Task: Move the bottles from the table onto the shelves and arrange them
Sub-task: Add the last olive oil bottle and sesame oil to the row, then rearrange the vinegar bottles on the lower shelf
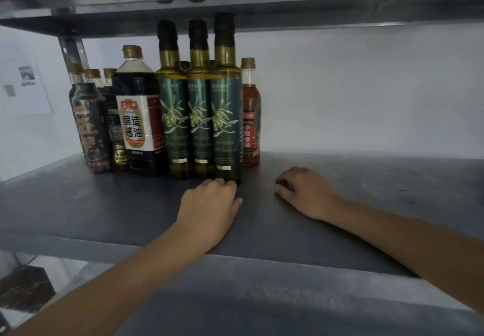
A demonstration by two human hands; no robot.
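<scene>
Oil bottles (pixel 200 115): 3 stood upright, touching, on shelf (pixel 104 204).
L hand (pixel 209 207): flat, fingertips (pixel 230 183) touched R-most one's base.
R hand (pixel 306 191): loosely curled, held nothing.

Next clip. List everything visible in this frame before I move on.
olive oil bottles: three in front, dark green, shelf centre; more caps behind
soy sauce bottle: one, dark, white-red label, left of them
smaller dark bottles: several, far left
red bottle: one, right of them, set back
shelf: one, grey metal, under all bottles
paper sheet: one, white, left wall
dark box: one, lower left, below shelf
left hand: fingers at rightmost olive oil bottle base
right hand: resting on shelf, holding nothing
</scene>
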